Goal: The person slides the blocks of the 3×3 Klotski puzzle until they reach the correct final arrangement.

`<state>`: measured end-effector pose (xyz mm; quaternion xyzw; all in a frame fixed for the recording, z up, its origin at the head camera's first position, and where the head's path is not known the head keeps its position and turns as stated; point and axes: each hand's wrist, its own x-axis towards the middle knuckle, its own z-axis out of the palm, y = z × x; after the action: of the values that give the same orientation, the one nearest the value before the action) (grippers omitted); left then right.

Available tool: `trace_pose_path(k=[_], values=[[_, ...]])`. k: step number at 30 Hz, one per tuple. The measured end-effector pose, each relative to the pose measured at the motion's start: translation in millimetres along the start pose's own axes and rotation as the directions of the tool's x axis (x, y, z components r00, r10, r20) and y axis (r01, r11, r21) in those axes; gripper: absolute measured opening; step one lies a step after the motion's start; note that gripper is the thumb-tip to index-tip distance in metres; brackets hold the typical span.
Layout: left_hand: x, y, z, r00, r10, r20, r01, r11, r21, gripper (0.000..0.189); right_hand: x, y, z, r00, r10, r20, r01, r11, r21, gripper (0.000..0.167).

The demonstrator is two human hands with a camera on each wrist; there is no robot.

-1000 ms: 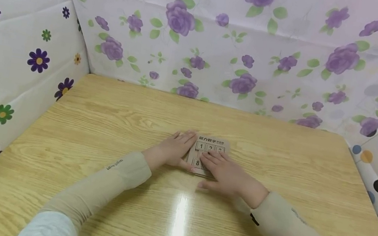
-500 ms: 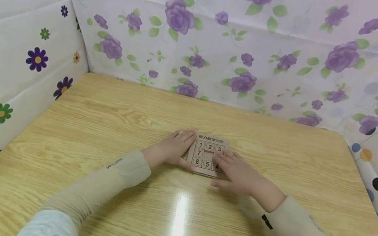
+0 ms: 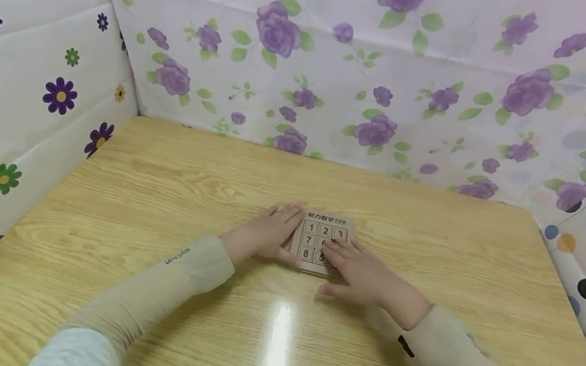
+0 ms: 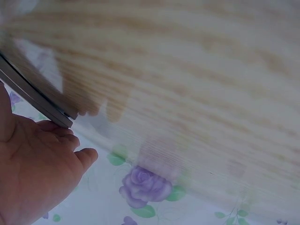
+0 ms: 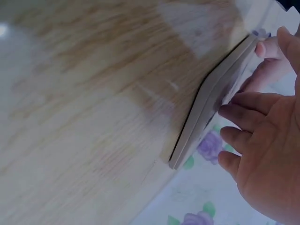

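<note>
A number sliding puzzle (image 3: 304, 264) lies flat on the table, tiles 1, 2 and 3 across its top row. Down its left side run 7 and 8, with a partly covered 6 in the centre and 5 below. My left hand (image 3: 269, 231) lies along the left edge, fingers straight, thumb at the lower left corner. From the right my right hand (image 3: 370, 276) reaches over the board, straight fingertips at the 6 tile and the thumb off the near edge. The right column below 3 is hidden under these fingers. In the right wrist view the board (image 5: 206, 110) shows edge-on beside the fingers.
The wooden table (image 3: 204, 177) extends around the puzzle, with a bright light reflection (image 3: 277, 350) in front. A purple-flowered cloth (image 3: 311, 54) hangs behind, and patterned cloths stand at the left and right sides.
My right hand moved right, then came back left. Half a second ago the centre cell was a gap; now the 6 tile sits there. My left hand has stayed in place.
</note>
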<state>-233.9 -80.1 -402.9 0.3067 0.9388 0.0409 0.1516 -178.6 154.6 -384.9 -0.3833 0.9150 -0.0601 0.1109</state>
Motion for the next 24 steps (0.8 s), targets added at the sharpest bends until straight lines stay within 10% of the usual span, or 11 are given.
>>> trace_pose_path(k=[10,24], values=[[-0.6,0.9,-1.1,1.0,-0.005,0.001,0.005,1.0,-0.007,0.116,-26.0,-5.7,0.3,1.0,0.01,0.01,-0.01,1.0,-0.017,0.072],[1.1,0.1,2.5,1.0,-0.002,-0.015,0.002,1.0,0.003,0.117,-7.8,-0.1,1.8,0.999,-0.018,-0.028,0.015,0.996,-0.092,0.078]])
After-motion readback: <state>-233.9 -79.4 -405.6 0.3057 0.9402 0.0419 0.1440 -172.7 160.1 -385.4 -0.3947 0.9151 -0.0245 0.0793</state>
